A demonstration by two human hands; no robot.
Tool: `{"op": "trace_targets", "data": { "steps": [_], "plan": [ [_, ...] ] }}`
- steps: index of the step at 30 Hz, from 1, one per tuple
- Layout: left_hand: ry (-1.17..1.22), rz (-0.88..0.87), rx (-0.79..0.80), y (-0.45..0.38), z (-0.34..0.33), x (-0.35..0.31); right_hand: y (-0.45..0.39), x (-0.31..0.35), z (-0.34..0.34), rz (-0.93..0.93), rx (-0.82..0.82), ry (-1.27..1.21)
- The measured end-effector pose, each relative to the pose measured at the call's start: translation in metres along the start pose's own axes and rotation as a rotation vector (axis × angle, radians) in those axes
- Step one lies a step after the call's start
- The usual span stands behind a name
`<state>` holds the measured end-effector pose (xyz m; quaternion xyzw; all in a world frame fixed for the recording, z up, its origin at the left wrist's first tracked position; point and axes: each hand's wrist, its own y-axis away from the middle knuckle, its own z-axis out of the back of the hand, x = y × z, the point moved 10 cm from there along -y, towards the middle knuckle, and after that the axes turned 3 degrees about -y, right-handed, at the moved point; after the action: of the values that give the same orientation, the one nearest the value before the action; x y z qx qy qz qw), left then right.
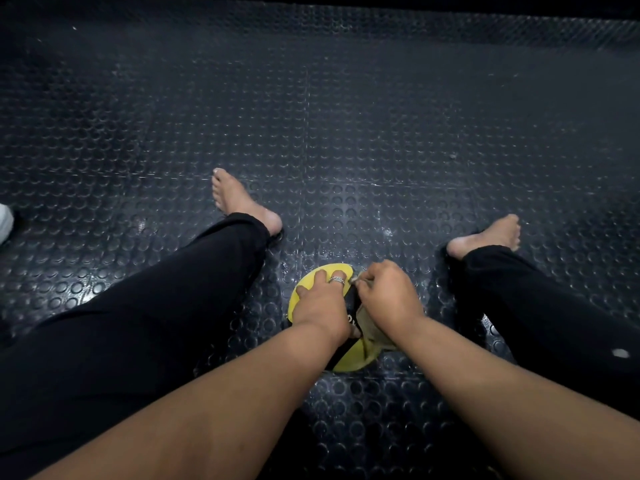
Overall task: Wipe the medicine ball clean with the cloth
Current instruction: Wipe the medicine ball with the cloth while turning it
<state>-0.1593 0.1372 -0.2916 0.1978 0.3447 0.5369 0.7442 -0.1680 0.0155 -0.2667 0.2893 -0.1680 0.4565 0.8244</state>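
A person sits on a dark floor (346, 116) with legs spread wide, looking down at a yellow and black ball (304, 292) that rests on the floor between them. The floor is black rubber matting, stamped all over with raised round studs, slightly shiny, with a straight seam running away from the ball. Open floor stretches far ahead of the ball and out to both sides beyond the legs; its far edge meets a dark band at the top of the view. The left leg (138, 323) and right leg (554, 313), both in black trousers with bare feet, fence the ball in closely on either side. The left hand (320, 303) lies spread over the top of the ball, fingers relaxed and pressing on the smooth yellow surface, a ring on one finger. The right hand (389, 294) has its grip curled tight around a crumpled, soft, pale yellowish cloth (372, 336), held against the right side of the ball. A white object (5, 221) shows at the left edge.
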Motion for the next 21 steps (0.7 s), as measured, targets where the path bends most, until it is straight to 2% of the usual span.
{"op": "trace_targets", "data": {
  "steps": [3, 5, 10, 14, 17, 21],
  "plan": [
    [-0.037, -0.011, -0.047, 0.001, 0.002, -0.002, 0.025, 0.002, -0.001, 0.048, -0.012, 0.023],
    [-0.073, -0.036, -0.056, 0.005, -0.003, -0.007, 0.024, -0.007, -0.001, 0.009, -0.020, -0.001],
    [-0.163, -0.102, 0.036, 0.022, -0.019, -0.019, -0.008, -0.024, 0.005, -0.083, -0.011, -0.012],
    [-0.182, -0.112, 0.021, 0.022, -0.020, -0.021, 0.017, -0.026, 0.004, -0.045, -0.016, 0.012],
    [-0.183, -0.125, -0.020, 0.017, -0.018, -0.023, 0.040, -0.027, 0.000, -0.036, -0.027, -0.044],
    [-0.188, -0.127, -0.012, 0.014, -0.020, -0.024, 0.022, -0.035, 0.008, -0.092, -0.082, -0.118]
  ]
}}
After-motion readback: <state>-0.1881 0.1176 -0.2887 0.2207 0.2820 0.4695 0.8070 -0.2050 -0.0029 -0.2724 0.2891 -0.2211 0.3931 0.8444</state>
